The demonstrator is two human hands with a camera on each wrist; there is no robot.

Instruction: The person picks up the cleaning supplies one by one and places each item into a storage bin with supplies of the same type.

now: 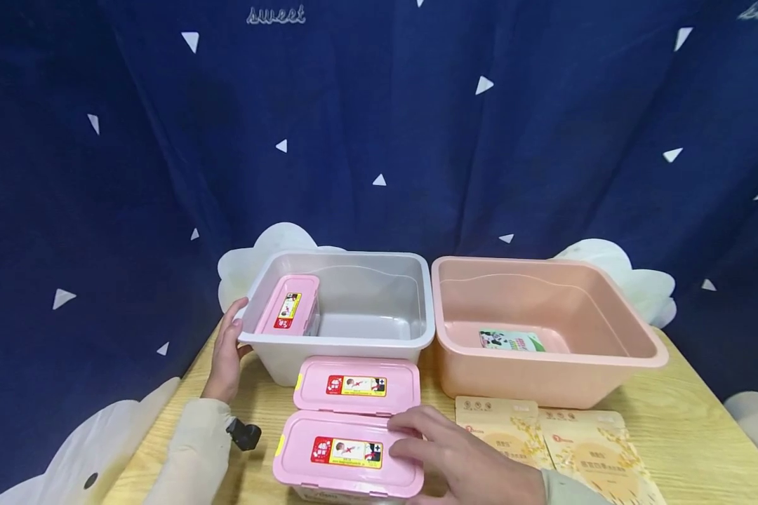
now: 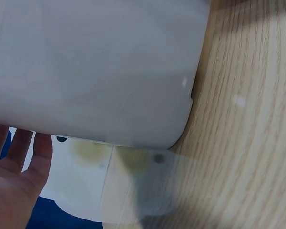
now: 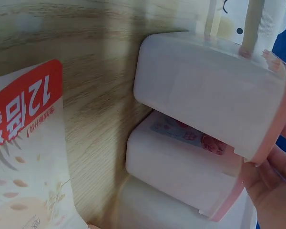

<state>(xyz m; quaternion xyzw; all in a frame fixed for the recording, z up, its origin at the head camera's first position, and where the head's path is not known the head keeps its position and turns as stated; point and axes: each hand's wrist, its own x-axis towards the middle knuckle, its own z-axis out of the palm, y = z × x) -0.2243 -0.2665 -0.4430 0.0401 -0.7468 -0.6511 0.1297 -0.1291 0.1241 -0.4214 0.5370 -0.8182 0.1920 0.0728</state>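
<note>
My left hand touches the left rim of a light grey plastic basin, its fingers along the outer side in the left wrist view. In that basin lies a pink-lidded box against the left wall. Two more pink-lidded boxes stand in front of it: a farther box and a nearer box. My right hand grips the right end of the nearer one, fingertips on its lid. In the right wrist view that box shows its pale side; part of the hand is out of frame.
A peach basin stands to the right of the grey one, with a small green-and-white packet inside. Two beige printed pouches lie before it on the wooden table. A dark blue curtain hangs behind.
</note>
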